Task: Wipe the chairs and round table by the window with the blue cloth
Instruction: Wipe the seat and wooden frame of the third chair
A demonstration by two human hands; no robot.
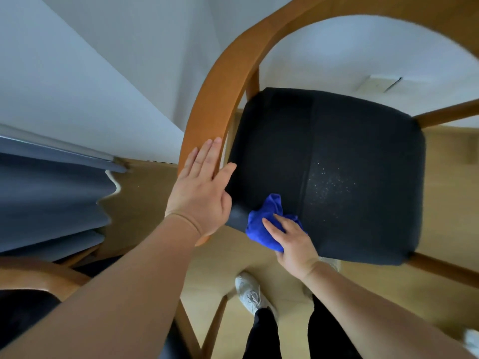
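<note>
Chair [337,164]: straight ahead of you, its back to the wall [103,60].
Left hand [199,193]: flat on its left arm rail [207,112].
Cloth [261,229]: on the seat's near left corner, in your right hand [293,239].
Curtain [51,193]: on your left.

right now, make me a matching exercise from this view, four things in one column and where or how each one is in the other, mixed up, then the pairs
Things
1. left hand
2. right hand
3. blue cloth
4. grey curtain

States
a. bunched at the near-left corner of the black seat
b. hangs in folds at the far left
c. holds the cloth
d. flat against the wooden chair arm, fingers straight

Pairs: 1-d, 2-c, 3-a, 4-b
</note>
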